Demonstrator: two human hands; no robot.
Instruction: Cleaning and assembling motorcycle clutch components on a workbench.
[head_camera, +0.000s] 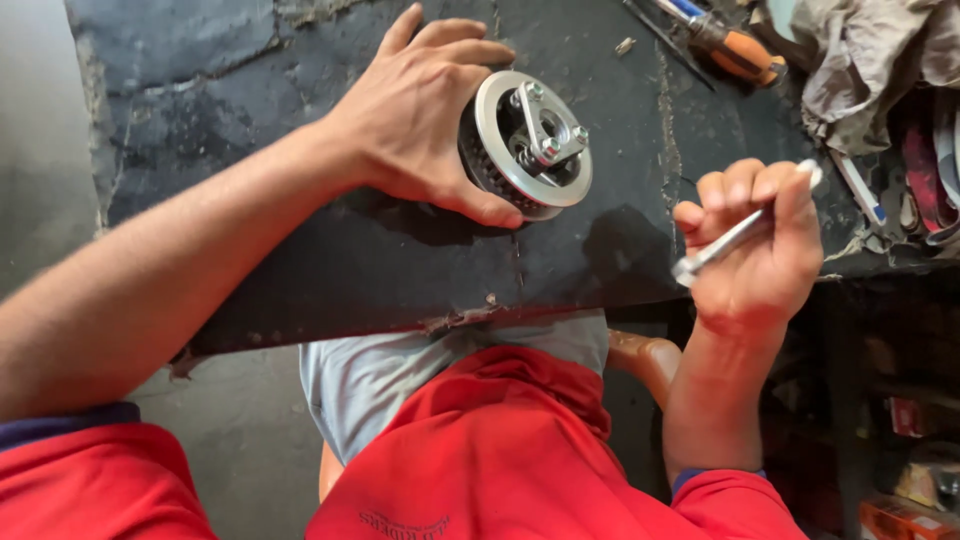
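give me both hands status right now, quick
Left hand: closed around the round metal clutch part on the bench.
Right hand: closed on a slim metal socket tool.

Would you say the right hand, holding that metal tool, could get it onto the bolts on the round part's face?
Probably yes. The round part's face is tilted toward the right hand; the left hand holds only its far side, leaving open bench between.

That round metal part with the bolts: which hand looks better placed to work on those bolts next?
Probably the right hand: it already holds the slim metal tool just beside the round metal part. The left hand is wrapped around the part's side, steadying it on the dark bench.
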